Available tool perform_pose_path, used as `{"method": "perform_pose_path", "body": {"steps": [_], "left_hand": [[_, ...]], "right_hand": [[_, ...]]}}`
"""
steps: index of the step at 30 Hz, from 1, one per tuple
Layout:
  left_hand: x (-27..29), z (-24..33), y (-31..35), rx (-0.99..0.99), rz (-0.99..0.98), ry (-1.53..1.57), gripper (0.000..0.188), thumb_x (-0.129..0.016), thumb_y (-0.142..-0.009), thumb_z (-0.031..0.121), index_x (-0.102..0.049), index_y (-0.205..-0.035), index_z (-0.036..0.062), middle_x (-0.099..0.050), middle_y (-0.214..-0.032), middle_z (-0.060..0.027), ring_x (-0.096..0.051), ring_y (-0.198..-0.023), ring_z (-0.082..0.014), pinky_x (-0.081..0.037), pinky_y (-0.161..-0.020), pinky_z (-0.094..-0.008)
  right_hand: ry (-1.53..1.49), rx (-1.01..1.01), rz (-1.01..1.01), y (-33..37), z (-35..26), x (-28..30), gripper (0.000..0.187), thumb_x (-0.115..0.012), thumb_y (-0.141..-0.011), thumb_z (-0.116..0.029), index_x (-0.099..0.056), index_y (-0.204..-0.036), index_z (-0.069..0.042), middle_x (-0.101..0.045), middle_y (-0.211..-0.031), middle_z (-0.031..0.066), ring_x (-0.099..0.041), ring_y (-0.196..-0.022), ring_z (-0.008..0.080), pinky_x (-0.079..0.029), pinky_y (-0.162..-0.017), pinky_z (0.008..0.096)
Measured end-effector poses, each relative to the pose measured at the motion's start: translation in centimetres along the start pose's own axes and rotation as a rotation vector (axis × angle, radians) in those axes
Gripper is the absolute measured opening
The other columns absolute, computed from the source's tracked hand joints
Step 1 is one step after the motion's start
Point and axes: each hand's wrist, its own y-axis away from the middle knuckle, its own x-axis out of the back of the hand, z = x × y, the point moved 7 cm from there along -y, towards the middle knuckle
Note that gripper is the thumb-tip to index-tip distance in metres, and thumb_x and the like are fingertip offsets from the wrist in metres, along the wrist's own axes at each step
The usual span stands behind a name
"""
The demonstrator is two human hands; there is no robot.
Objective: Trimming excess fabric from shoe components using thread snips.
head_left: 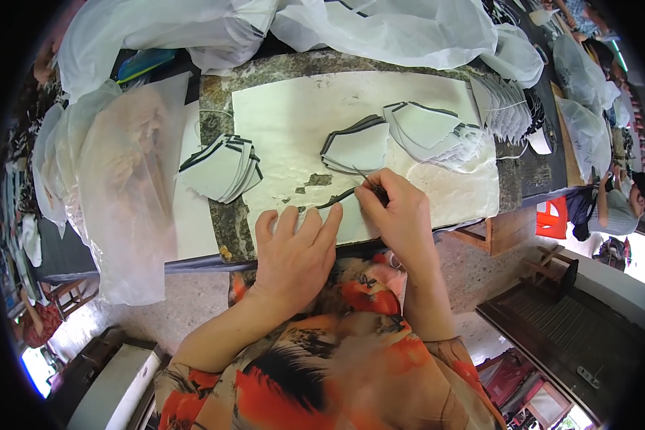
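A pale grey fabric piece [351, 223] with a black strip along its upper edge lies at the front of the white sheet, partly covered by both hands. My left hand [297, 247] rests flat with fingers spread, its fingertips at the left part of this piece. At the right end of the black strip, my right hand [403, 218] is closed around a thin dark pointed tool [377, 192], its tip sticking out up and to the left. The tool's exact kind is hidden by the fingers. Just beyond lies a small stack of black-edged pieces [356, 147].
A white sheet [279, 115], worn through in spots, covers the worktable. More stacked pieces lie at the left [222, 172], right [426, 129] and far right [505, 107]. Plastic bags [129, 165] crowd the left and back. Wooden stool [480, 233] below right; another person [620, 204] sits far right.
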Motion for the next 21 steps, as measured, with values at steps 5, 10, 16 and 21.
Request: {"method": "perform_pose_path", "body": {"steps": [5, 10, 16, 21], "left_hand": [[0.0, 0.0, -0.3, 0.006, -0.029, 0.036, 0.047, -0.067, -0.087, 0.020, -0.064, -0.133, 0.0124, -0.055, -0.100, -0.0043, -0.052, -0.099, -0.0245, -0.037, -0.096, -0.0486], [-0.4, -0.4, -0.3, 0.041, 0.029, 0.131, 0.050, -0.073, -0.086, 0.028, -0.064, -0.132, 0.0124, -0.056, -0.102, -0.0054, -0.051, -0.101, -0.0269, -0.037, -0.095, -0.0470], [-1.5, -0.4, 1.0, 0.111, 0.142, 0.136, 0.059, -0.074, -0.089, 0.032, -0.058, -0.140, 0.0070, -0.057, -0.127, -0.0127, -0.048, -0.124, -0.0331, -0.031, -0.111, -0.0520], [-2.4, -0.7, 1.7, 0.050, 0.130, 0.149, 0.068, -0.075, -0.088, 0.032, -0.052, -0.143, 0.0013, -0.056, -0.130, -0.0147, -0.046, -0.131, -0.0344, -0.024, -0.118, -0.0565]], "right_hand": [[0.074, -0.126, 0.041, 0.1, 0.7, 0.4, 0.017, -0.070, -0.090, -0.020, -0.066, -0.094, -0.004, -0.070, -0.088, 0.0153, -0.069, -0.078, 0.0334, -0.054, -0.071, 0.0408], [0.139, -0.124, 0.051, 0.2, 0.3, 0.4, 0.017, -0.069, -0.091, -0.021, -0.066, -0.093, -0.004, -0.070, -0.087, 0.0138, -0.069, -0.078, 0.0329, -0.054, -0.071, 0.0419], [-0.043, -0.129, 0.027, 0.4, 1.1, 1.4, 0.024, -0.069, -0.092, -0.026, -0.068, -0.098, -0.003, -0.071, -0.088, 0.0159, -0.069, -0.078, 0.0314, -0.053, -0.072, 0.0388], [-0.274, -0.305, -0.171, 1.0, 2.7, 1.4, 0.034, -0.073, -0.089, -0.031, -0.069, -0.103, 0.000, -0.071, -0.089, 0.0190, -0.067, -0.075, 0.0294, -0.052, -0.071, 0.0368]]}}
